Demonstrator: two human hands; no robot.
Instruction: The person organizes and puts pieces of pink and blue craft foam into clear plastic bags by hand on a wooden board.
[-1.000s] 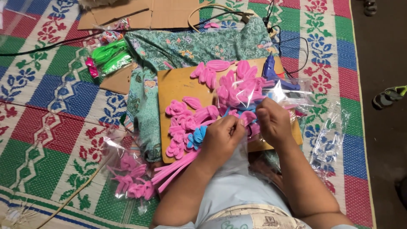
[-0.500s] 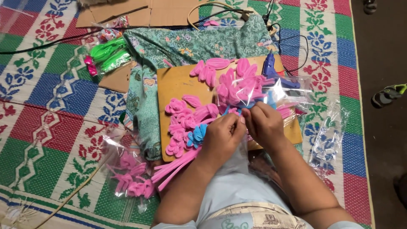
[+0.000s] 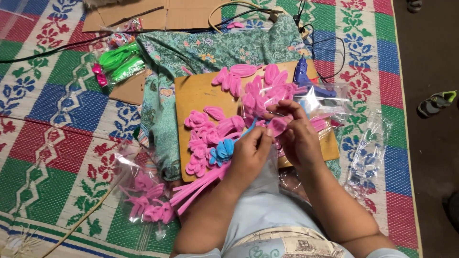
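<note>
Your one woven mat fills the floor, with bare room at 9 o'clock. One wooden board sits centre, its 3 o'clock edge crowded by one blue glue gun. Your left hand and right hand each close their grip on one pink petal.

A pink petal was pinched between both hands above the board. A blue stem ran from it down-left to a blue bloom.
</note>
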